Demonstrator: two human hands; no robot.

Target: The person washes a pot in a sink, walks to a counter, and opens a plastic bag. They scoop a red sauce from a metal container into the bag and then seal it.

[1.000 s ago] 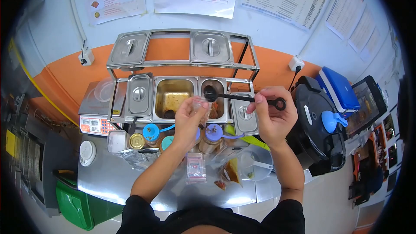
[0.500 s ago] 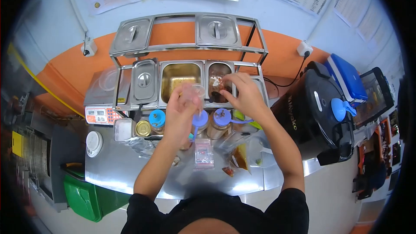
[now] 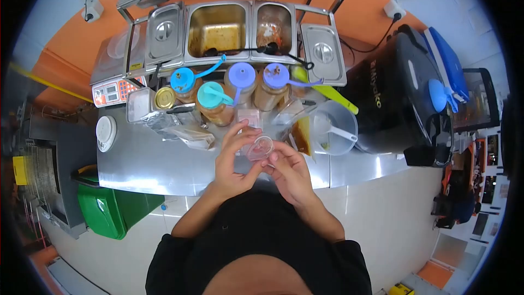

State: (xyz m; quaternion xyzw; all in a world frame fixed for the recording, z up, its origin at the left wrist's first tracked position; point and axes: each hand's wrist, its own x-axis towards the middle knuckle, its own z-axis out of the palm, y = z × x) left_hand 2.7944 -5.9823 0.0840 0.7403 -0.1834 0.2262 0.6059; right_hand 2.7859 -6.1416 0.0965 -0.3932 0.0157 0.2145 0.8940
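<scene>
Close to my body, at the counter's front edge, both hands meet around a small clear plastic cup [image 3: 260, 147]. My left hand [image 3: 232, 159] grips it from the left, fingers curled along its side. My right hand [image 3: 293, 172] pinches it near the rim on the right, thumb and fingers closed. Whether a separate lid is between my fingers I cannot make out. Just beyond the cup lies a small clear packet [image 3: 249, 118], partly covered by my left fingers. A pouch of brown sauce [image 3: 299, 136] rests beyond my right hand.
Squeeze bottles with blue [image 3: 183, 80], teal [image 3: 214, 95] and purple [image 3: 275, 76] caps stand behind. Steel food pans [image 3: 217, 35] sit in a rack beyond them. A clear measuring jug [image 3: 341, 117] and a black Miyako appliance [image 3: 390, 93] are right; a scale [image 3: 113, 94] is left.
My hands have drawn back from the pans toward my body. The right hand has left the right-hand pan and now holds the cup with the left. The view has tilted down.
</scene>
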